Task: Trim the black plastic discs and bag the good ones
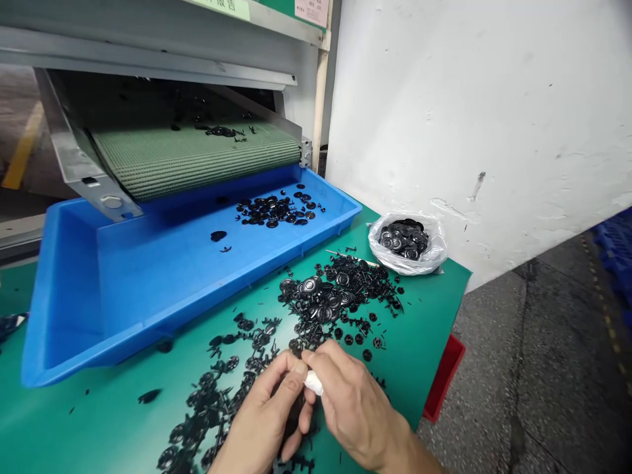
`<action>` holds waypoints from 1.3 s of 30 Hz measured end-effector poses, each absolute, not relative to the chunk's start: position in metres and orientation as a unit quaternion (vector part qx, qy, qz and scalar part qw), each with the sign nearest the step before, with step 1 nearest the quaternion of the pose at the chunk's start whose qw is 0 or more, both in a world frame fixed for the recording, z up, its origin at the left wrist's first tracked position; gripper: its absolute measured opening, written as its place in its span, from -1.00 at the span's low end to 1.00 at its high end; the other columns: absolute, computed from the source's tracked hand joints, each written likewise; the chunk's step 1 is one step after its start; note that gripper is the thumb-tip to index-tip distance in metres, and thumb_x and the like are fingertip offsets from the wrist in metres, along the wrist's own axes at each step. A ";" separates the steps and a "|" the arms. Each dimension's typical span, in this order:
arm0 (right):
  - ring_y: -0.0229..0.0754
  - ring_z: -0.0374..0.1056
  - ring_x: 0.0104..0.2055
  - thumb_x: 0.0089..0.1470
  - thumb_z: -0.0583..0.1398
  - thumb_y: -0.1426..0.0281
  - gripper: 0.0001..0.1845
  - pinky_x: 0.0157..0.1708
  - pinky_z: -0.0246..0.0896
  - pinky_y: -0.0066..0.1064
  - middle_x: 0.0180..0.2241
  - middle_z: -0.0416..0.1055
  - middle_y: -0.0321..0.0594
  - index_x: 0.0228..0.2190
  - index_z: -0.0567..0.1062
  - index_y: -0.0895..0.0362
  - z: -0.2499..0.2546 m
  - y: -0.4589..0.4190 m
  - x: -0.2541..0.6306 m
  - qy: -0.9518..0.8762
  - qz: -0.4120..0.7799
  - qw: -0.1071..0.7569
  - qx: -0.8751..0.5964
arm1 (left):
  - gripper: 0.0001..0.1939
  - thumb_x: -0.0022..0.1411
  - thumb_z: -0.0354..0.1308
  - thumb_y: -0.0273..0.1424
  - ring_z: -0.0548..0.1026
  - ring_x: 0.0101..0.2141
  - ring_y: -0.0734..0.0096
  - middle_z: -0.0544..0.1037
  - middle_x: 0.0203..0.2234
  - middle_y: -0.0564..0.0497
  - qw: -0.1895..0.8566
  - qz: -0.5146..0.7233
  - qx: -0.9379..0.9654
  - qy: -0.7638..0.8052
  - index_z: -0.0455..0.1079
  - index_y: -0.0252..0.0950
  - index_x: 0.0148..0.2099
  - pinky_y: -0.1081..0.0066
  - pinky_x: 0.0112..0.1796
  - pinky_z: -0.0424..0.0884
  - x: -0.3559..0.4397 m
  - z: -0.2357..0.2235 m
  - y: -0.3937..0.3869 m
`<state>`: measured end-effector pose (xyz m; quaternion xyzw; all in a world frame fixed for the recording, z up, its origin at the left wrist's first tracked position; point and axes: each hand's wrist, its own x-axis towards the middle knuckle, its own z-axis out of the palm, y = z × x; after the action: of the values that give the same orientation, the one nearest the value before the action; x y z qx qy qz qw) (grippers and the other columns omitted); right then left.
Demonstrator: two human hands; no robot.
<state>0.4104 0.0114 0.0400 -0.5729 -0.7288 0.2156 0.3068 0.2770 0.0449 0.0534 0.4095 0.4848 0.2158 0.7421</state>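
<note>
My left hand [271,408] is closed, thumb and index finger pinched together, with something dark in the shade of its curled fingers. My right hand [353,401] meets it at the fingertips, also closed. Between the two hands shows a small white piece [314,382]; I cannot tell whether it is held or wrapped round a finger. What the fingers pinch is hidden. Just beyond them a heap of black plastic parts [340,289], round discs mixed with small branched pieces, lies on the green tabletop [419,329]. More black parts [207,401] spread out to the left of my hands.
A blue tray [162,283] holding black parts stands under the end of a green conveyor belt [197,158]. At the back right sits a clear plastic bag [434,253] of black discs. A red bin [447,378] is below the table's right edge, beside a white wall [469,118].
</note>
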 end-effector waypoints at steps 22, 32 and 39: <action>-0.18 0.32 -0.27 0.06 0.01 0.64 -0.58 -0.26 0.24 -0.35 -0.24 0.39 -0.22 -0.10 0.45 0.11 0.037 0.062 0.455 -0.681 0.170 0.293 -0.650 | -0.83 0.27 0.19 -0.31 0.53 -0.20 0.20 0.52 -0.29 -0.04 0.859 0.272 0.265 0.343 0.42 -0.27 -0.36 0.48 -0.53 0.50 0.258 0.050 0.079; -0.26 0.46 -0.47 0.00 0.22 0.44 -0.82 -0.48 0.34 -0.48 -0.46 0.47 -0.30 -0.28 0.52 0.15 0.031 0.032 0.435 -0.394 0.513 0.513 -0.564 | -0.70 0.29 0.06 -0.07 0.14 -0.58 0.52 0.30 -0.56 0.16 0.673 0.196 0.567 0.433 0.32 -0.21 -0.27 0.53 -0.59 0.05 0.268 0.050 0.064; -0.26 0.48 -0.45 0.13 0.08 0.50 -0.73 -0.41 0.35 -0.47 -0.44 0.54 -0.29 -0.21 0.54 0.11 0.045 0.011 0.426 -0.482 0.445 0.461 -0.598 | -0.75 0.39 -0.10 -0.37 0.24 -0.48 0.40 0.27 -0.50 0.11 0.413 0.239 0.798 0.369 0.21 -0.20 -0.39 0.40 -0.43 0.16 0.262 0.040 0.059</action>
<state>0.4260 0.0110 0.0447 -0.5977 -0.4818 0.4451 0.4609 0.2620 0.0588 0.0398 0.7976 0.3693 0.2393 0.4125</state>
